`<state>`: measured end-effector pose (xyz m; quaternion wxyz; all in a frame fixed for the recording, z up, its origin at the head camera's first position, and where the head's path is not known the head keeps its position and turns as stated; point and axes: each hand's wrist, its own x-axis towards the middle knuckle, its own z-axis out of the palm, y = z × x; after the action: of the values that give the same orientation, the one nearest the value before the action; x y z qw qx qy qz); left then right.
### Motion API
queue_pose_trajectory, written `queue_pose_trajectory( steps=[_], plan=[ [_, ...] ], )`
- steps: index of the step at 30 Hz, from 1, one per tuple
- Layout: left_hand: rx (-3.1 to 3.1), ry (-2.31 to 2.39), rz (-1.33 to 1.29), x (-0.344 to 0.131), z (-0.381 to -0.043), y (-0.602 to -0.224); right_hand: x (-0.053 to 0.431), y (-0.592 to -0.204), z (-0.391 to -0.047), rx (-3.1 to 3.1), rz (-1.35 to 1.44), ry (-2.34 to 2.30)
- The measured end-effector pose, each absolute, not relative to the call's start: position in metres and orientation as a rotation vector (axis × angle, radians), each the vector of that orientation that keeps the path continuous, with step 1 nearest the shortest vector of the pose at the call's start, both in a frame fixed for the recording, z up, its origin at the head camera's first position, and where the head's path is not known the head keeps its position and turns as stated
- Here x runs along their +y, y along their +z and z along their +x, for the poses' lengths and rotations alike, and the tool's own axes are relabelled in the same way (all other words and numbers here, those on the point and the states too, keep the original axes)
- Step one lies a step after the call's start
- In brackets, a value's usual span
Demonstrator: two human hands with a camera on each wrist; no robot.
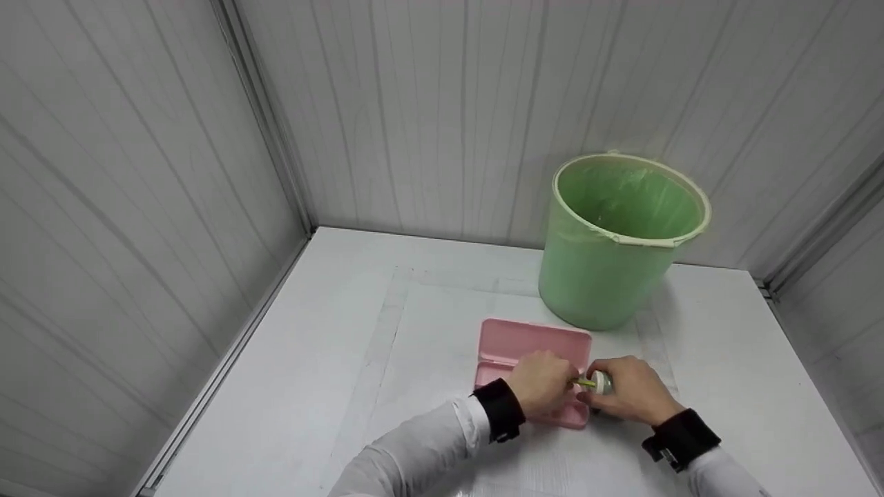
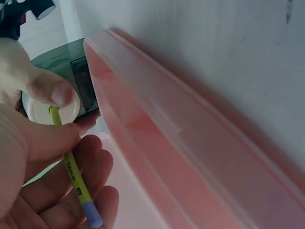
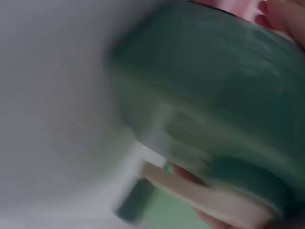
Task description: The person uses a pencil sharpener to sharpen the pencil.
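My left hand (image 1: 542,383) pinches a yellow-green colored pencil (image 2: 74,176) with a purple end. The pencil's other end sits in the hole of a cream round face on a green crank pencil sharpener (image 2: 59,59). Gripping the sharpener's body is my right hand (image 1: 635,390), its thumb close beside the hole. In the right wrist view the translucent green body fills much of the frame, blurred, with a cream crank handle (image 3: 205,195) below. Under both hands lies an open pink pencil case (image 1: 532,342), its inside partly hidden by the left hand.
A tall green bucket (image 1: 594,276) with a cream rim and a liner stands behind the pencil case, near the back wall. Clear tape strips (image 1: 390,317) mark the white table (image 1: 297,386). Pale panel walls (image 1: 428,124) enclose the table at the back and sides.
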<state>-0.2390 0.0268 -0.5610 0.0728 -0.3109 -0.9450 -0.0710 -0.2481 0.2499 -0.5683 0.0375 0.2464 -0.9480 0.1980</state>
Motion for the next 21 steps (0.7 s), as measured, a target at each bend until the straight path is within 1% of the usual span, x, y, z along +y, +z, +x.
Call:
queue_pose_trajectory(
  steps=[6, 21],
  plan=[
    [-2.865, -0.256, -0.892, 0.0277, -0.2409, -0.5670, 0.2499, -0.5797, -0.2467, -2.868, 0.703, 0.618],
    [-2.815, 0.002, -1.012, 0.0323, -0.2448, -0.5639, 0.2498, -0.5803, -0.2498, -2.828, 0.689, 0.599]
  ],
)
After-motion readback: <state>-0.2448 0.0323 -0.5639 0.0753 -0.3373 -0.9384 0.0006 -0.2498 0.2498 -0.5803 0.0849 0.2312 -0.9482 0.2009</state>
